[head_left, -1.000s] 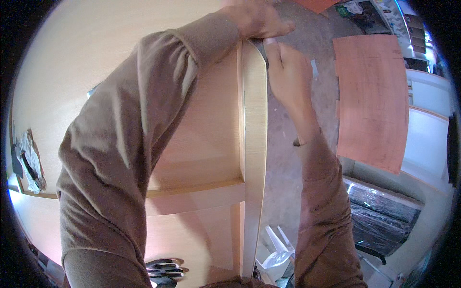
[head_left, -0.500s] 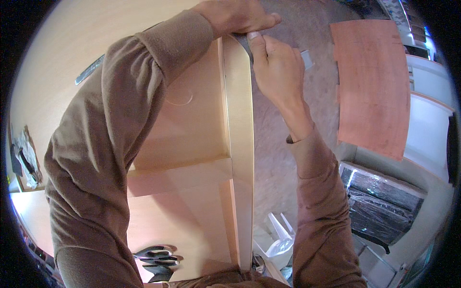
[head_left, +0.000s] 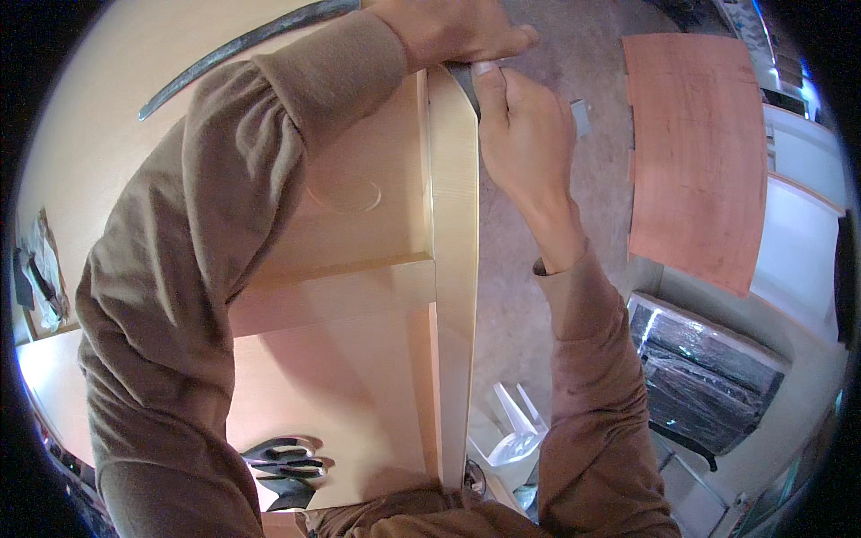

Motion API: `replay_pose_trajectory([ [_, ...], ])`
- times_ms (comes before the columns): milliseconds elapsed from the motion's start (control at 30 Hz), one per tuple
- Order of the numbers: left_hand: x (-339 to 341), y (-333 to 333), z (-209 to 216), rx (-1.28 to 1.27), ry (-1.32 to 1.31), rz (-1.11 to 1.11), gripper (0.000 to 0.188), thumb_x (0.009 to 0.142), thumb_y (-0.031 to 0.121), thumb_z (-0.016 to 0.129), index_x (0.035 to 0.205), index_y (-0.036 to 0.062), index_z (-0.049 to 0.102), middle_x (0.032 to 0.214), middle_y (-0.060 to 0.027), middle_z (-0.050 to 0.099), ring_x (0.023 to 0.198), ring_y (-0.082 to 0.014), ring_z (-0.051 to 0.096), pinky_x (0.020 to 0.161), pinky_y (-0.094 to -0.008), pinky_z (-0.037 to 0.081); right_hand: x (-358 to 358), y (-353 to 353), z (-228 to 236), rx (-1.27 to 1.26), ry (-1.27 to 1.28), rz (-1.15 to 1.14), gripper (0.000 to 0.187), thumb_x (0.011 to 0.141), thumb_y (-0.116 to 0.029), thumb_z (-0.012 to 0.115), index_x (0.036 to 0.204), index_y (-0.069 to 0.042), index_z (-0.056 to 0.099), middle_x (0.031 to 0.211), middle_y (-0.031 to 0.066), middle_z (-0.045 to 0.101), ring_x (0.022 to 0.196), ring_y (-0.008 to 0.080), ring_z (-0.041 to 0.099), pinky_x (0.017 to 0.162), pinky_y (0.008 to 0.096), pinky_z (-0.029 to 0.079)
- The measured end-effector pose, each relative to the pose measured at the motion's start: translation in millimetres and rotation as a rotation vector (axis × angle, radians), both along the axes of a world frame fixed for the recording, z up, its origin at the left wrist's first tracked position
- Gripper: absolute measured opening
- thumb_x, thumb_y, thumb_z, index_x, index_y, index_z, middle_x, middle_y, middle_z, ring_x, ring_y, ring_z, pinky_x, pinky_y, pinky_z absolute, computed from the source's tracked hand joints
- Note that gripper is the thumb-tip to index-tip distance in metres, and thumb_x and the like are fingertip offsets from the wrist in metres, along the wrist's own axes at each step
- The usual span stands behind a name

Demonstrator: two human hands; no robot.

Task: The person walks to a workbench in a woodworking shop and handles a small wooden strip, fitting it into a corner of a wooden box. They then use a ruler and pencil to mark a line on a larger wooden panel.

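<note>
At the top of the head view, my left hand (head_left: 462, 31) reaches across the far end of a pale wood-look frame (head_left: 456, 206). Its fingers look closed, but what they grip is hidden. Just to its right and nearer, my right hand (head_left: 527, 125) is closed, thumb uppermost, on a dark flat piece (head_left: 468, 88) against the frame's rounded end. Much of that piece is covered by the hands, so its kind is unclear. A long dark strip (head_left: 229, 49) lies on the pale board (head_left: 108, 170) beyond my left sleeve.
Black-handled scissors (head_left: 285, 457) rest inside the frame near my body. A reddish-brown panel (head_left: 695, 161), plastic-wrapped dark item (head_left: 708, 377) and white plastic chair or stool (head_left: 518, 448) stand to the right. Tools on a wrapper (head_left: 40, 278) sit at far left.
The view has shifted, with the frame and scissors appearing higher. Both hands stay at the frame's far end, slightly farther right in the picture. More of the long dark strip shows past my sleeve.
</note>
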State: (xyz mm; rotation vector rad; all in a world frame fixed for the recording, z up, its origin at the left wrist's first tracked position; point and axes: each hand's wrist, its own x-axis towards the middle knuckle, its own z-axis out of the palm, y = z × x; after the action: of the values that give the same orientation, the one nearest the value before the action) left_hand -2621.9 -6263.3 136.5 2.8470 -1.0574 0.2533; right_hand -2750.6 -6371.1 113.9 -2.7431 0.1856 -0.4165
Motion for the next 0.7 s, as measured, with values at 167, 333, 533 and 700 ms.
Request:
replay_pose_trajectory([
  [167,-11,9,-3,-0.112,0.041,-0.08,0.081,0.1,0.069,0.053,0.146,0.0061,0.071,0.173,-0.0329,0.034,0.154,-0.0716,0.022,0.126,-0.0787,0.014,-13,4,2,0.063,-0.024,0.021,0.053,0.114,-0.04,0.054,0.082,-0.001,0.068,0.073,0.0264,0.065,0.068,0.0501,0.063,0.063,0.055,0.046],
  [333,-19,5,-8,-0.092,0.065,-0.045,0.084,0.097,0.07,0.053,0.148,0.0048,0.07,0.171,-0.0294,0.039,0.155,-0.0692,0.021,0.127,-0.0784,0.012,-28,6,6,0.051,0.06,-0.013,0.044,0.11,-0.037,0.057,0.083,-0.006,0.074,0.071,0.023,0.07,0.069,0.0504,0.069,0.068,0.0601,0.054],
  [533,-40,4,-16,-0.103,0.025,-0.003,0.087,0.098,0.072,0.05,0.149,0.0049,0.068,0.175,-0.0256,0.036,0.158,-0.0644,0.022,0.129,-0.0767,0.007,-50,11,6,0.082,0.055,0.005,0.05,0.114,-0.037,0.056,0.083,0.002,0.066,0.072,0.0269,0.062,0.061,0.0449,0.056,0.059,0.0513,0.042],
  [700,-58,15,-5,-0.114,0.084,-0.035,0.086,0.099,0.073,0.048,0.15,0.007,0.069,0.177,-0.0189,0.036,0.16,-0.0582,0.025,0.129,-0.0767,0.004,-70,15,6,0.056,0.061,0.004,0.051,0.115,-0.036,0.055,0.083,0.002,0.065,0.071,0.0272,0.061,0.061,0.0452,0.058,0.059,0.0517,0.042],
])
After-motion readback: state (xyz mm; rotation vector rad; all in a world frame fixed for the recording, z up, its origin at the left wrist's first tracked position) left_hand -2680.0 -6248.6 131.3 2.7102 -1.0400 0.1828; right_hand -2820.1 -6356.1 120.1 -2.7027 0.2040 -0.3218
